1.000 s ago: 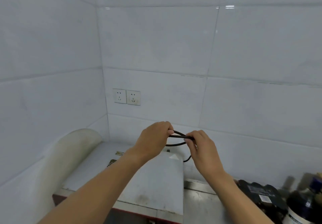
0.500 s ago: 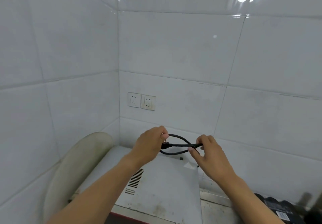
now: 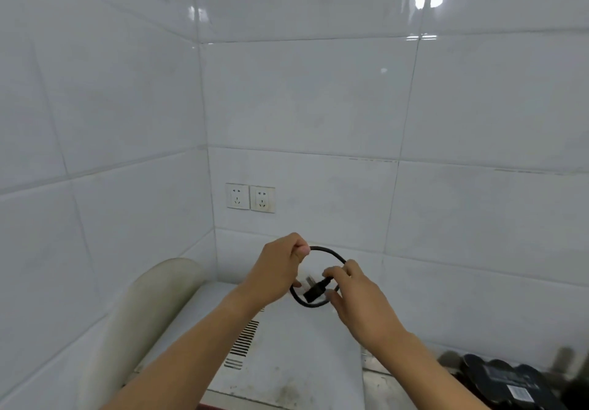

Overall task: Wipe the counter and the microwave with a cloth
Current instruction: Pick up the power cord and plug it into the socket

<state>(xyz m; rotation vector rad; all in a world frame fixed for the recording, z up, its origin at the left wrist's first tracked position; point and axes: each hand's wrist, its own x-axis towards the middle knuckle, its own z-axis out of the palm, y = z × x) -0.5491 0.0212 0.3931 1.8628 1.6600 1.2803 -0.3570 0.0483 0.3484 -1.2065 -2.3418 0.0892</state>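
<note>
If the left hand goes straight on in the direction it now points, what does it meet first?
Probably the tiled back wall, a little right of the sockets. The left hand grips the black cord, which would travel with it. Depth is hard to judge.

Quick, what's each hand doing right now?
Left hand: gripping the black cord.
Right hand: pinching the same cord by its plug.

I log the white metal microwave [image 3: 287,362] in the corner, with twin white wall sockets [image 3: 250,197] above and behind. Over its top hangs a looped black power cord [image 3: 328,251] (left hand [image 3: 280,269] and right hand [image 3: 357,298] grip it). At its left is a beige rounded board [image 3: 149,301], at its right dark bottles [image 3: 503,377].
</note>
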